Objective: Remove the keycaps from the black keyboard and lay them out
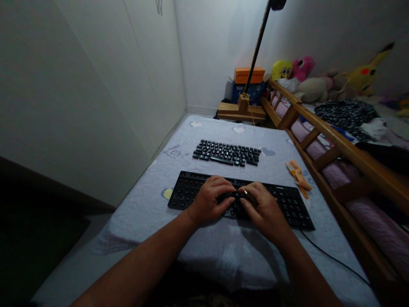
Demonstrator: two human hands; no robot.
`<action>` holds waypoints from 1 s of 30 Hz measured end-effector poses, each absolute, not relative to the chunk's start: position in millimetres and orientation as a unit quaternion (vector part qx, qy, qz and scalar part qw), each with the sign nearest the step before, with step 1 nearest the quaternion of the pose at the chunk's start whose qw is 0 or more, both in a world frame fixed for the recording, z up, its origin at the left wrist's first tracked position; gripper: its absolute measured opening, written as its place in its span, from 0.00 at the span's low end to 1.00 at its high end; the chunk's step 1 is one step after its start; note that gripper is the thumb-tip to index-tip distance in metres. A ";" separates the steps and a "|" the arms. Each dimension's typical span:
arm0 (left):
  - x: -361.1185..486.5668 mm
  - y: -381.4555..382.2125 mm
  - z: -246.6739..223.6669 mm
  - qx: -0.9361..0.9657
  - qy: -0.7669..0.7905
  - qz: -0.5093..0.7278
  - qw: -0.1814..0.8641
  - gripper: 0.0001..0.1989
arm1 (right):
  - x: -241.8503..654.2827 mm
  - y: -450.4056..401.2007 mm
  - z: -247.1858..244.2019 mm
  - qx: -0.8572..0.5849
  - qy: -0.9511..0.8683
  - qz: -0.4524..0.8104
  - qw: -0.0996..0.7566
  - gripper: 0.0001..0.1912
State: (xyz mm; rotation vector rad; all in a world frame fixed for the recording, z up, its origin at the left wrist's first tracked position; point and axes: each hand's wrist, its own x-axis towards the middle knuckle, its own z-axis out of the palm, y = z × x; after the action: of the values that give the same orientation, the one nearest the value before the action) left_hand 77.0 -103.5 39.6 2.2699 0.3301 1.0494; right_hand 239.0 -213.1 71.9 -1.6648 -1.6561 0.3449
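A black keyboard (187, 189) lies across the cloth-covered surface, its left part showing bare key seats without caps. My left hand (212, 198) rests over its middle, fingers bent and thumb drawn in toward the fingertips. Whatever lies at those fingertips is too small and dark to make out. Close beside it, my right hand (263, 209) is closed around a small shiny metal tool (245, 192), mostly hidden by the fingers. Keys are still in place at the keyboard's right end. Beyond the keyboard, loose black keycaps (226, 152) are laid out in keyboard order.
An orange-handled tool (298, 175) lies right of the keyboard. The keyboard's cable (332, 256) runs toward the near right corner. A wooden bed rail (345, 160) borders the right side, with plush toys behind. A wooden stand (241, 108) is at the far end; white cabinet doors (128, 85) rise at left.
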 end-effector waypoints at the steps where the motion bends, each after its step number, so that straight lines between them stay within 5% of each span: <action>1: 77.0 -103.4 39.4 0.856 0.123 0.399 0.304 0.08 | 238.4 -211.8 71.5 -0.651 -0.652 0.127 0.368 0.08; 30: 78.9 -100.0 38.4 0.861 0.154 0.389 0.289 0.14 | 350.8 -94.8 39.6 -0.808 -0.586 0.011 0.059 0.10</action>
State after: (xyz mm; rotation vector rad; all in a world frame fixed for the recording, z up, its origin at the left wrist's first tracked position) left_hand 78.9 -100.0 38.4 2.2987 0.4124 1.0390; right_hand 350.8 -94.8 39.6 -2.4464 -1.7754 0.0333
